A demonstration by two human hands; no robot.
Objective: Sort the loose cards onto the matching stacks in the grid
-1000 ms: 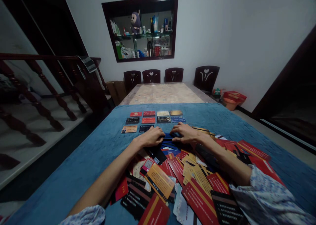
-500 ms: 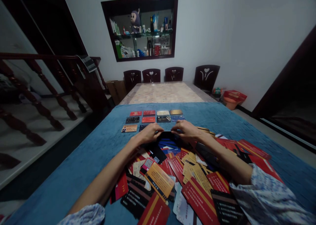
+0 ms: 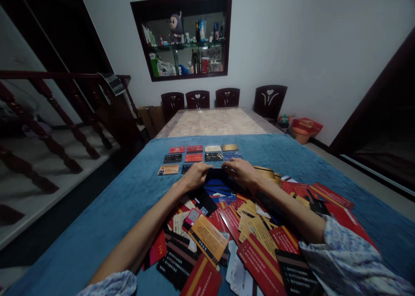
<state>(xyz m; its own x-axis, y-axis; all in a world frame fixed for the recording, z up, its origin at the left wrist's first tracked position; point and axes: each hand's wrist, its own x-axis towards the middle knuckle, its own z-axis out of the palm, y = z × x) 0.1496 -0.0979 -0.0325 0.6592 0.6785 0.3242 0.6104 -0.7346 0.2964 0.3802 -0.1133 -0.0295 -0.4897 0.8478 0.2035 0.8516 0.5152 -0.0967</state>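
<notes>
A dark card (image 3: 216, 175) is held between my left hand (image 3: 193, 175) and my right hand (image 3: 241, 171), each pinching one end, just above the blue cloth (image 3: 113, 201). Beyond it lies a grid of cards (image 3: 199, 156) in three neat rows, red, black, white, gold and blue. Under my forearms spreads a loose heap of cards (image 3: 240, 235), mostly red, yellow and black. The near row's orange card (image 3: 169, 169) lies left of my left hand.
The blue cloth covers the near part of a long marble-topped table (image 3: 214, 122). Several dark chairs (image 3: 227, 98) stand at its far end. A wooden stair railing (image 3: 65, 114) runs along the left. A wall cabinet (image 3: 184, 36) holds bottles and a plush toy.
Both hands lifted a dark card off the pile and moved it a little forward toward the rows. The pile has not shifted.
</notes>
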